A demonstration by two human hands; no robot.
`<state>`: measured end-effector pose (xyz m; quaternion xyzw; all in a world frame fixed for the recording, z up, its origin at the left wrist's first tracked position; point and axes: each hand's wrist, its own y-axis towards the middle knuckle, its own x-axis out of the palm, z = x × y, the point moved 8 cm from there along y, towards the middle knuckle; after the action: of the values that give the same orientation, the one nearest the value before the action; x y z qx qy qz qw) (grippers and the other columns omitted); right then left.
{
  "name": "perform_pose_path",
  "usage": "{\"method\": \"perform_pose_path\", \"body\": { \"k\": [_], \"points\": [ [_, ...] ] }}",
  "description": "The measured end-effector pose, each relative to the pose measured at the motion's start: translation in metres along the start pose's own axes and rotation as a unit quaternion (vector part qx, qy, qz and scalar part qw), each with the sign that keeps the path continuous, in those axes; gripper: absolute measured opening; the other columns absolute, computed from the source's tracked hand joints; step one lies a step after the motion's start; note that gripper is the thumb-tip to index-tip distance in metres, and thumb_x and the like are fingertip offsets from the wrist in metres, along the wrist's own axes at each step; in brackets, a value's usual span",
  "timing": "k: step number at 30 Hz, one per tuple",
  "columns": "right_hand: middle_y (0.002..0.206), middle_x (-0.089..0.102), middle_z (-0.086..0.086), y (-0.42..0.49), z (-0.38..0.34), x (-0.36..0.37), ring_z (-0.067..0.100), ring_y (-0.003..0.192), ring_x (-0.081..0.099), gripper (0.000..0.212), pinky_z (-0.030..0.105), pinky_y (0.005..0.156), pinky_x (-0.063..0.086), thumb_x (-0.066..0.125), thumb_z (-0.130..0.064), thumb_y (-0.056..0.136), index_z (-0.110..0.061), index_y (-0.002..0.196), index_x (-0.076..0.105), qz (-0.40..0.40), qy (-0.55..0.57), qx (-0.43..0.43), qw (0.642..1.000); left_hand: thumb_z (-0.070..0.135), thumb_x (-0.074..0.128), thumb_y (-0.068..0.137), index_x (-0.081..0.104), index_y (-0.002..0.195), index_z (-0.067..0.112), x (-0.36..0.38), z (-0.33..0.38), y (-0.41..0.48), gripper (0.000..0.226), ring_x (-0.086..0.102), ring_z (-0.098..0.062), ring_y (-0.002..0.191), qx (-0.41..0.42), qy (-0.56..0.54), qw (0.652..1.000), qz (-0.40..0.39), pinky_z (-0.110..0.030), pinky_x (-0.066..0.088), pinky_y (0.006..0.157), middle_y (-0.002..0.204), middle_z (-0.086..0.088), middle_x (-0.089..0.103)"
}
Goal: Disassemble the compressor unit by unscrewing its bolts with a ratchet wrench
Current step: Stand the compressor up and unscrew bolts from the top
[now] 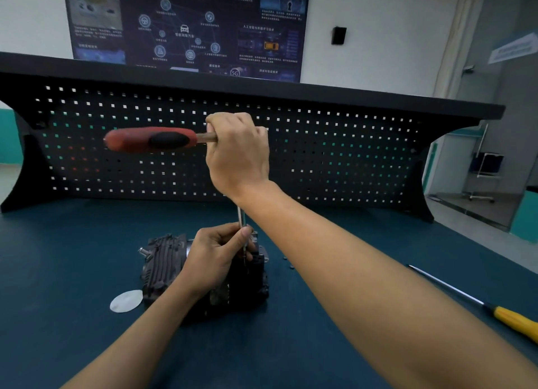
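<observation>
The dark finned compressor unit (166, 260) lies on the blue-green bench top (291, 345). A ratchet wrench stands over it: its red and black handle (151, 139) points left, and a thin steel extension bar (240, 216) runs straight down to the unit's top. My right hand (237, 152) grips the wrench at its head, hiding the head. My left hand (217, 254) rests on the unit and pinches the lower end of the extension bar between thumb and fingers. The bolt under the bar is hidden.
A yellow-handled screwdriver (512, 320) lies at the right, shaft pointing up-left. A white round disc (126, 301) lies left of the unit. Small loose parts (288, 262) lie just right of it. A black pegboard (320, 155) closes off the back of the bench.
</observation>
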<state>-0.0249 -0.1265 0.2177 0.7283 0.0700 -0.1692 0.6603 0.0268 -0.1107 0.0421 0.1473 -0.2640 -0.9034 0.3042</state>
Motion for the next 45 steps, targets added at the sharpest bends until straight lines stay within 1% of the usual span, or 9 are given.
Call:
{"method": "perform_pose_path", "body": {
  "k": [8,15,18,22,25,31,37,41,45],
  "points": [
    [0.115,0.063,-0.011,0.004,-0.015,0.022,0.019,0.114,0.048,0.032,0.038,0.087,0.03,0.049,-0.008,0.091,-0.027,0.108,0.068,-0.075,-0.126,-0.017,0.989,0.026,0.062,0.097,0.077,0.089,0.012,-0.003,-0.006,0.002,0.022,0.069,-0.031,0.068,-0.004,-0.002,1.0,0.02,-0.041,0.059,0.071,0.078,-0.015,0.072],
    [0.09,0.067,-0.007,0.001,-0.002,0.023,0.02,0.092,0.054,0.03,0.03,0.062,0.039,0.051,-0.006,0.087,-0.021,0.091,0.077,-0.071,0.125,0.081,0.986,0.039,0.061,0.093,0.072,0.099,0.009,-0.001,-0.012,0.003,0.033,0.07,-0.029,0.072,-0.041,-0.029,0.999,0.001,-0.041,0.059,0.074,0.083,-0.013,0.073],
    [0.087,0.071,-0.006,0.0,-0.001,0.023,0.02,0.089,0.061,0.032,0.034,0.066,0.05,0.054,-0.002,0.086,-0.021,0.091,0.079,-0.06,0.207,0.098,0.972,0.043,0.053,0.093,0.067,0.102,0.005,0.002,-0.01,0.002,0.041,0.067,-0.024,0.072,-0.044,-0.041,0.998,-0.014,-0.036,0.056,0.073,0.081,-0.01,0.07],
    [0.09,0.075,0.01,-0.005,0.014,0.031,0.02,0.087,0.07,0.02,0.037,0.083,0.058,0.056,0.0,0.093,-0.003,0.095,0.075,-0.038,0.407,0.21,0.888,0.038,0.043,0.099,0.065,0.096,0.005,0.005,-0.004,0.0,0.04,0.065,-0.023,0.074,-0.049,-0.053,0.997,-0.033,-0.032,0.054,0.072,0.083,-0.014,0.069],
    [0.089,0.072,0.006,-0.006,0.021,0.034,0.011,0.081,0.065,0.021,0.016,0.072,0.051,0.051,-0.004,0.099,-0.003,0.099,0.072,-0.034,0.519,0.263,0.813,0.029,0.036,0.105,0.063,0.11,0.002,0.006,-0.002,-0.002,0.039,0.065,-0.021,0.076,-0.061,-0.052,0.996,-0.05,-0.029,0.053,0.072,0.087,-0.017,0.069],
    [0.08,0.074,0.002,-0.013,0.037,0.038,0.019,0.075,0.072,0.023,0.026,0.059,0.046,0.045,-0.02,0.102,-0.011,0.097,0.066,-0.035,0.66,0.371,0.653,0.024,0.033,0.107,0.061,0.114,0.0,0.008,0.002,-0.003,0.038,0.064,-0.019,0.076,-0.062,-0.044,0.995,-0.062,-0.025,0.051,0.07,0.085,-0.013,0.069],
    [0.08,0.073,-0.001,-0.019,0.053,0.046,0.02,0.074,0.072,0.049,0.023,0.055,0.043,0.025,-0.04,0.108,-0.013,0.096,0.065,-0.062,0.731,0.423,0.531,0.025,0.035,0.107,0.061,0.115,0.001,0.008,0.0,-0.003,0.036,0.063,-0.021,0.075,-0.069,-0.046,0.994,-0.069,-0.025,0.05,0.069,0.082,-0.009,0.068],
    [0.083,0.074,-0.001,-0.025,0.07,0.048,0.019,0.073,0.072,0.052,0.025,0.06,0.042,0.025,-0.042,0.107,-0.014,0.093,0.066,-0.058,0.735,0.448,0.505,0.023,0.038,0.106,0.062,0.111,0.001,0.009,-0.001,-0.001,0.033,0.063,-0.019,0.073,-0.068,-0.03,0.995,-0.073,-0.025,0.051,0.069,0.081,-0.006,0.07],
    [0.088,0.075,0.002,-0.027,0.078,0.047,0.02,0.075,0.072,0.045,0.024,0.058,0.045,0.03,-0.039,0.107,-0.014,0.096,0.065,-0.063,0.702,0.444,0.553,0.022,0.044,0.104,0.063,0.101,0.0,0.007,-0.002,0.0,0.029,0.062,-0.018,0.068,-0.062,-0.029,0.996,-0.054,-0.025,0.052,0.067,0.076,-0.006,0.068]
  ]
}}
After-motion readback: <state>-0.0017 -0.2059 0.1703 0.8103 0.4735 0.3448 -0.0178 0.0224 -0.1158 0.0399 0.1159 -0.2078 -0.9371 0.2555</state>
